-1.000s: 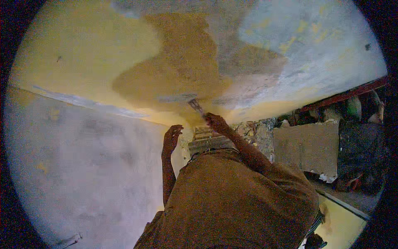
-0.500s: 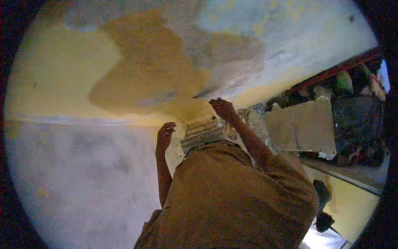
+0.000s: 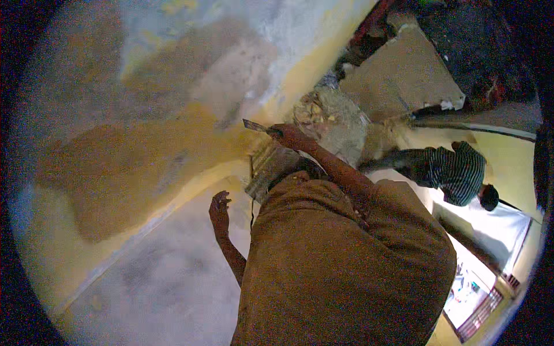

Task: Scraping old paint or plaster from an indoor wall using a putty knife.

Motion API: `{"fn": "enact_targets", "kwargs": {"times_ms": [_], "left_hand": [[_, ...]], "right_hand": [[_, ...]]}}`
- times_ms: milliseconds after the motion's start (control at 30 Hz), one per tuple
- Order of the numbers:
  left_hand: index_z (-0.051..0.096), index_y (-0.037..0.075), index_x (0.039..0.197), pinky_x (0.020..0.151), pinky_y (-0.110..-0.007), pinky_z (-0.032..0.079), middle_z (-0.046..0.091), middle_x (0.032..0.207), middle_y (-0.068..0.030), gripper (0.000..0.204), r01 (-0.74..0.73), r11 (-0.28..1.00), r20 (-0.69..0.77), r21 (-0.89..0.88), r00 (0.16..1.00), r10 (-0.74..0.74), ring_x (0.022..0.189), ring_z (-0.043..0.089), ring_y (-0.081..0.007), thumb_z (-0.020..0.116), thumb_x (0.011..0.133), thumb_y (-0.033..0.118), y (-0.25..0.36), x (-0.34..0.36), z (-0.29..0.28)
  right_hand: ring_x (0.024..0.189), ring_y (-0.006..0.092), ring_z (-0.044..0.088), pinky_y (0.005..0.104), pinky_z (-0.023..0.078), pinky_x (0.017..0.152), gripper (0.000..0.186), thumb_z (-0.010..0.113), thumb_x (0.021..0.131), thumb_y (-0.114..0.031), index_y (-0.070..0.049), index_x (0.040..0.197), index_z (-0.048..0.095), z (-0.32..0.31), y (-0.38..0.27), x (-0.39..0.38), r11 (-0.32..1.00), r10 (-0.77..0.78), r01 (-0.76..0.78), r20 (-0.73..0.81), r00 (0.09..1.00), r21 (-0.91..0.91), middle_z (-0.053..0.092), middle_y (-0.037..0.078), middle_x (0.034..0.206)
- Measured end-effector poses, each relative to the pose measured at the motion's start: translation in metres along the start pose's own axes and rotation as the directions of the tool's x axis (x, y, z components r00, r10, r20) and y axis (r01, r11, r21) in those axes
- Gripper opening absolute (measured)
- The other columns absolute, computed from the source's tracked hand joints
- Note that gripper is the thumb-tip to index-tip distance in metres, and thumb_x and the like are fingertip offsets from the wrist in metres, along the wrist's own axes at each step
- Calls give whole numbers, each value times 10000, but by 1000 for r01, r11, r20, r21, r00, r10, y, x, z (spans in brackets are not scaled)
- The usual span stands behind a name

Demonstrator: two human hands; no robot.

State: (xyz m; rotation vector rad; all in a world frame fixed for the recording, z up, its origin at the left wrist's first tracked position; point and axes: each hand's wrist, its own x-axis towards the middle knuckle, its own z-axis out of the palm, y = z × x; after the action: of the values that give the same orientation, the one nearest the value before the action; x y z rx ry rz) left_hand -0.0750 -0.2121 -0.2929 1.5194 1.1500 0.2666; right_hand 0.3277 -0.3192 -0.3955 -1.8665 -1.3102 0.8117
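Note:
In my right hand point(image 3: 290, 137) is a putty knife point(image 3: 254, 125), its flat blade pointing left toward the wall. My fingers are wrapped round its handle. The blade appears near the brown patch point(image 3: 133, 158) on the wall; whether it touches is unclear. My left hand point(image 3: 219, 209) is raised beside the pale lower wall point(image 3: 167, 259), its fingers loosely bent and apart, with nothing visible in them. Between my hands, just ahead of my body, is a ridged greyish block-like thing point(image 3: 274, 167), partly hidden by my shirt.
Crumbled debris point(image 3: 314, 109) lies beyond my right hand. A brown board point(image 3: 398, 75) rests near dark piled things point(image 3: 473, 52) at upper right. Another person in a striped shirt point(image 3: 459, 173) bends over at the right, near a bright doorway point(image 3: 470, 294).
The view has turned, shifting the wall left and bringing the other person further in. The putty knife's blade now shows clearly from my right hand. My left hand appears lower.

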Motion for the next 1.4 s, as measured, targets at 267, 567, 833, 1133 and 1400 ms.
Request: {"fn": "enact_targets", "kwargs": {"times_ms": [267, 567, 833, 1133, 1400], "left_hand": [[656, 33, 1250, 940, -335, 536, 689, 1242, -92, 235, -245, 967, 55, -65, 967, 248, 1033, 679, -197, 541, 1086, 153, 35, 47, 11], [671, 49, 1234, 958, -364, 543, 688, 1230, -116, 225, -271, 962, 96, -29, 957, 272, 1077, 674, -211, 547, 1085, 162, 49, 21, 9], [674, -22, 1140, 886, -369, 555, 695, 1180, -126, 205, -276, 924, 177, 265, 956, 235, 1035, 683, -236, 514, 1027, 38, 75, 42, -22], [714, 11, 1073, 944, -409, 523, 717, 1079, -116, 250, -461, 822, 20, 333, 876, 483, 1036, 676, -271, 530, 1058, 179, 209, 20, -17], [633, 112, 1025, 1076, -550, 387, 566, 1338, -178, 108, -227, 31, -33, 973, -7, 999, 1283, 496, -364, 666, 1027, 214, 331, 26, -70]], "right_hand": [[1085, 392, 712, 481, 561, 949, 519, 718, 875, -256, -107, 1365, 635, 41, 42, -52, 996, -84, 84, 25, 996, -3, 713, 253, 1173], [1196, 438, 628, 528, 483, 1059, 596, 716, 906, -352, -93, 1422, 567, 85, 15, -62, 985, -55, 15, 224, 973, 173, 643, 250, 1317], [1089, 421, 662, 558, 514, 958, 478, 600, 998, -394, -89, 1367, 598, 106, 51, -65, 999, 49, -50, 81, 995, 16, 671, 237, 1237], [1019, 399, 663, 529, 513, 903, 444, 709, 902, -388, -52, 1189, 669, 136, 77, -81, 994, -79, 48, -344, 936, -97, 689, 196, 1071], [1038, 373, 677, 521, 529, 928, 460, 714, 938, -391, -70, 1263, 661, 111, 75, -53, 995, 97, -96, -37, 995, 21, 705, 179, 1116]]}}
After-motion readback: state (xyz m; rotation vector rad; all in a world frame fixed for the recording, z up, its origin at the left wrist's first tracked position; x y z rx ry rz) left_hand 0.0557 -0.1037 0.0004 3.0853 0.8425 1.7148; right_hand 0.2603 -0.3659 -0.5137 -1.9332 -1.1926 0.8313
